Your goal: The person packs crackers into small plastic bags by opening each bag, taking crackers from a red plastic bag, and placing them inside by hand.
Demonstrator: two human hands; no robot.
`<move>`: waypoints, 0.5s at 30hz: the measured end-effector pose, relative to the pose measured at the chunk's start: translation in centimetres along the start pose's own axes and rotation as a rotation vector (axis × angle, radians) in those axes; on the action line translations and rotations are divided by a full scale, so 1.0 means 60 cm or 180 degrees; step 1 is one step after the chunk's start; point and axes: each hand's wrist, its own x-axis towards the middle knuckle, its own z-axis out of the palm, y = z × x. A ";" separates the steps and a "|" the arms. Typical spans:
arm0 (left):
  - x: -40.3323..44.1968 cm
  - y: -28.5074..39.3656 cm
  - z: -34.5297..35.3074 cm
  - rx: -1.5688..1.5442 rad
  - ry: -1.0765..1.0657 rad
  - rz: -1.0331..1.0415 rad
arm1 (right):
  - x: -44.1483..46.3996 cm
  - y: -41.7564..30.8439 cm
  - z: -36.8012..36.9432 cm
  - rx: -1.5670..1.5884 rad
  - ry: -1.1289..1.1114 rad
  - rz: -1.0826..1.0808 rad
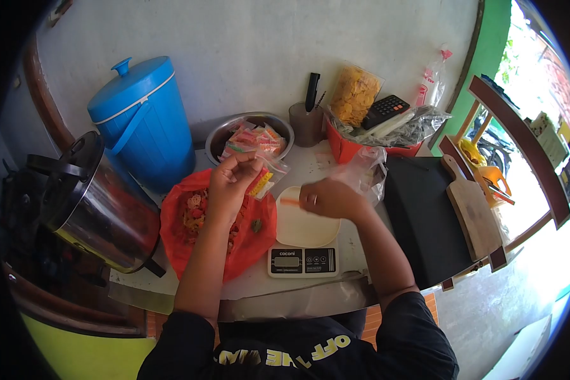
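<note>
My left hand (234, 180) pinches a small clear zip bag (266, 178) with a red and yellow label, above the right edge of a red plastic bag (177, 234). That red bag lies open, with small reddish and orange pieces inside. My right hand (328, 199) is closed and blurred over the cream plate (307, 229) of a kitchen scale (303, 261); a thin orange strip shows at its fingers. Behind my left hand, a metal bowl (288, 134) holds several small filled packets (259, 137).
A blue lidded container (147, 126) and a steel pot (107, 209) stand on the left. At the back right, a red basket (345, 149) holds a bag of chips (356, 94) and a calculator (386, 111). A black box (424, 215) and a wooden board (474, 212) are on the right.
</note>
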 end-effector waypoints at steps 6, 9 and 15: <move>-0.004 0.000 0.009 -0.0061 -0.0258 -0.0114 | -0.028 -0.061 -0.092 0.1000 0.2105 -0.0068; -0.007 0.000 0.013 -0.0085 -0.0347 -0.0165 | -0.035 -0.064 -0.088 0.0638 0.2028 -0.0262; -0.008 -0.002 0.018 -0.0076 -0.0364 -0.0202 | -0.036 -0.061 -0.084 0.0396 0.1736 -0.0310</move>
